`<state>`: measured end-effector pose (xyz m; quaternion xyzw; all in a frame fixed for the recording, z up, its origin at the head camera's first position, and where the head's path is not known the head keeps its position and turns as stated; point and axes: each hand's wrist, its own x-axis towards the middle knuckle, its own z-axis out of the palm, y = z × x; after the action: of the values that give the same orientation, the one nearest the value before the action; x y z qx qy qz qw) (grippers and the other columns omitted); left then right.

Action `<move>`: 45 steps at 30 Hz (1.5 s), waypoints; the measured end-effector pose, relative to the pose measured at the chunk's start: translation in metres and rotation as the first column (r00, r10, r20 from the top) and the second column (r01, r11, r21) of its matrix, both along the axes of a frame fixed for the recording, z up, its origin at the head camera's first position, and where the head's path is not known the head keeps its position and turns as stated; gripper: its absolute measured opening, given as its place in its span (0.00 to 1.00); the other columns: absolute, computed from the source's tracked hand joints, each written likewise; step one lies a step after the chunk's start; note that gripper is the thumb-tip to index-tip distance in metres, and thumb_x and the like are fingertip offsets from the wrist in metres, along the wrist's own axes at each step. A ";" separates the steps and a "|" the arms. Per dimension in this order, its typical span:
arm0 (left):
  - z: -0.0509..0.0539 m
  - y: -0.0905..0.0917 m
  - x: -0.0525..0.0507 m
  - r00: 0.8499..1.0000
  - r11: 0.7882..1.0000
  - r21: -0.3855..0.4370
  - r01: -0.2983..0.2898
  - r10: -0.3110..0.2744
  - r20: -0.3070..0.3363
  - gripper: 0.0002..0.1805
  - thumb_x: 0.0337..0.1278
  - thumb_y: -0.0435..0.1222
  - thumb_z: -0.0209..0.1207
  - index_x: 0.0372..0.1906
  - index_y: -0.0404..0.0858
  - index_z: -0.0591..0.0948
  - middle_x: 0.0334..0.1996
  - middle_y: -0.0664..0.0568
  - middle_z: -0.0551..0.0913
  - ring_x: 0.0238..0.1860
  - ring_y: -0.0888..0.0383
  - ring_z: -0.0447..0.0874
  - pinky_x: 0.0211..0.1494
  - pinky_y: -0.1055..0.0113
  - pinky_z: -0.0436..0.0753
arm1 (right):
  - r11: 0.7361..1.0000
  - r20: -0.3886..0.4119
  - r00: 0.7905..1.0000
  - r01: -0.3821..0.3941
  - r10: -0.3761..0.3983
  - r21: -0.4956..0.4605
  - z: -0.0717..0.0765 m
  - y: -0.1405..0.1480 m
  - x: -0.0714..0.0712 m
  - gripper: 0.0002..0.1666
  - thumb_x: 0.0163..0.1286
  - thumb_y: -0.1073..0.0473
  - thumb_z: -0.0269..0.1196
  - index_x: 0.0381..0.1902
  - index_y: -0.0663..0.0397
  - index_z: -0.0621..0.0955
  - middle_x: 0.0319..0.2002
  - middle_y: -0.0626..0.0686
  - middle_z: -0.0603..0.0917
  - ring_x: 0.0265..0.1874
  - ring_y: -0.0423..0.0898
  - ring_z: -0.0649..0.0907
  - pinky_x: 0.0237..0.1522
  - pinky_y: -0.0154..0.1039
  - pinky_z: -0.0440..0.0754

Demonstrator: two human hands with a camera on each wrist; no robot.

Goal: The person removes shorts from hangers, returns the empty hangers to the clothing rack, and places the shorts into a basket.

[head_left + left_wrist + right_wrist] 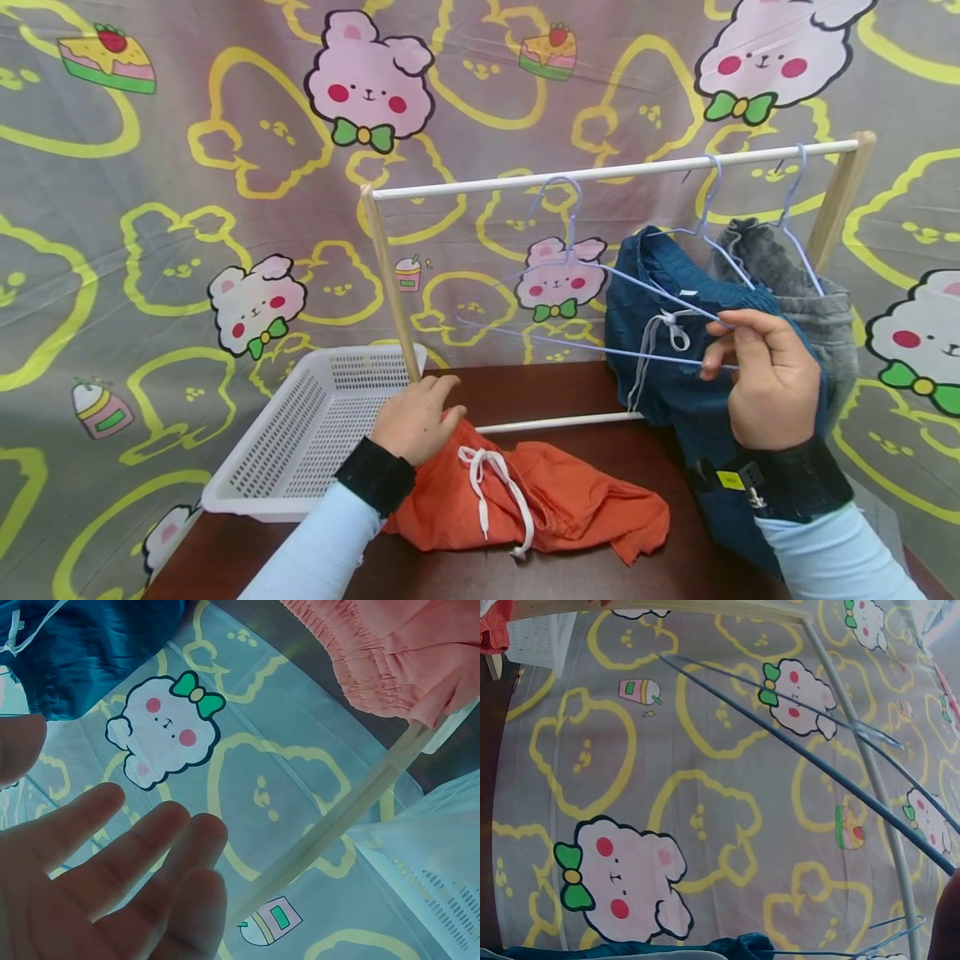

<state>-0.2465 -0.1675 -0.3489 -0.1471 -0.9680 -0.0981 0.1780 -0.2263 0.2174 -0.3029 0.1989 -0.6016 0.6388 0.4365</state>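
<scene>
Hanger (660, 292) above brown table (540, 392), patterned curtain (480, 108)

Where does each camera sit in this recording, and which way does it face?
Head: worn on the head, facing forward and down at the rack; left hand, right hand and sleeves show.
Left wrist: worn there, facing the backdrop; left fingers show.
Right wrist: worn there, facing the held hanger and backdrop; a sliver of right hand shows.
Shared: head and left wrist both show the orange garment.
</scene>
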 end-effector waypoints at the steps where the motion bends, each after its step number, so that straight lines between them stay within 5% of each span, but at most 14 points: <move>1: 0.000 0.000 0.000 1.000 1.000 0.001 -0.001 0.001 0.001 0.25 0.66 0.50 0.62 0.64 0.47 0.78 0.52 0.49 0.83 0.50 0.48 0.83 0.50 0.49 0.83 | 1.000 0.000 1.000 0.015 -0.015 0.004 0.001 0.000 0.001 0.18 0.80 0.64 0.51 0.52 0.77 0.79 0.40 0.56 0.85 0.20 0.43 0.78 0.26 0.29 0.80; 16: 0.002 0.002 0.005 0.998 0.998 0.024 0.065 -0.065 0.006 0.25 0.66 0.51 0.63 0.64 0.47 0.79 0.54 0.51 0.83 0.53 0.49 0.83 0.51 0.49 0.82 | 0.989 0.186 0.973 0.127 -0.139 0.077 0.004 -0.010 0.001 0.22 0.83 0.63 0.44 0.64 0.60 0.79 0.52 0.55 0.80 0.37 0.45 0.85 0.40 0.28 0.83; 30: 0.000 -0.001 0.003 0.998 0.996 0.064 0.056 -0.058 0.030 0.25 0.66 0.49 0.63 0.64 0.47 0.78 0.54 0.51 0.82 0.51 0.51 0.82 0.51 0.50 0.83 | 0.957 0.186 0.955 0.188 -0.231 0.221 -0.008 -0.010 -0.001 0.23 0.83 0.63 0.43 0.66 0.55 0.78 0.53 0.52 0.79 0.45 0.40 0.86 0.42 0.27 0.82; 45: -0.001 -0.004 0.005 0.998 0.995 0.091 0.050 -0.053 0.034 0.23 0.67 0.49 0.63 0.63 0.46 0.79 0.52 0.50 0.83 0.49 0.50 0.83 0.52 0.50 0.83 | 0.947 0.274 0.956 0.011 -0.104 0.320 -0.032 -0.008 -0.006 0.27 0.84 0.63 0.38 0.77 0.51 0.64 0.63 0.60 0.78 0.59 0.42 0.80 0.55 0.27 0.77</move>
<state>-0.2412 -0.1715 -0.3501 -0.1619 -0.9616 -0.1491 0.1640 -0.2319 0.2093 -0.3350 0.1536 -0.7582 0.5435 0.3258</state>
